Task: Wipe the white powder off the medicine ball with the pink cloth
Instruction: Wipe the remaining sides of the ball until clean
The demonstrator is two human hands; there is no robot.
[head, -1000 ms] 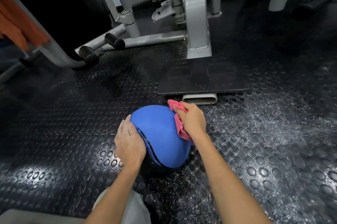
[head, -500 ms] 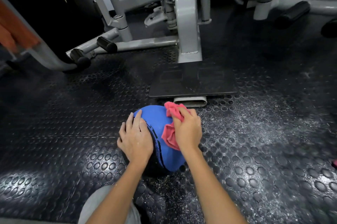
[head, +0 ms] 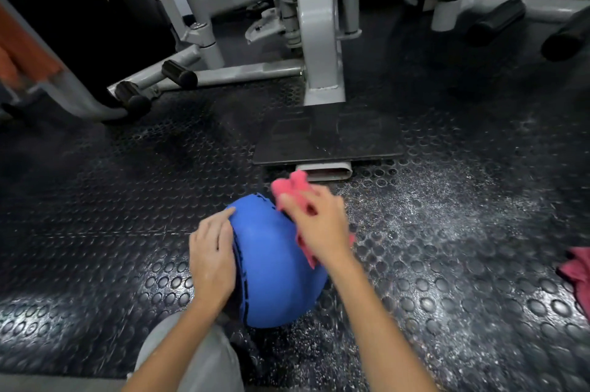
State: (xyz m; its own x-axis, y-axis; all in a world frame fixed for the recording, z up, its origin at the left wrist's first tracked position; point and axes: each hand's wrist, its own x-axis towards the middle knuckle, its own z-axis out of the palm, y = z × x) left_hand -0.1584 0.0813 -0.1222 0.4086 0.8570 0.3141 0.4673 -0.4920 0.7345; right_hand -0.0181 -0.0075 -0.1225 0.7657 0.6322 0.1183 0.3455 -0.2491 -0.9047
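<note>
Wiping step: right hand [head: 314, 227] grips pink cloth [head: 292, 185] on medicine ball [head: 274, 267], left hand [head: 212, 256] flat, steadying; next likely rotate ball to unwiped side.

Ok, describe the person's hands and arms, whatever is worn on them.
The left hand and right hand are bare: no gloves, rings or watch visible. The left forearm and right forearm are uncovered to the frame's edge, no sleeves showing. The right hand is motion-blurred, hiding fine detail.

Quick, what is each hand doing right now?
Left hand: open, resting flat on the side of the ball.
Right hand: closed, holding the pink cloth against the ball.
</note>
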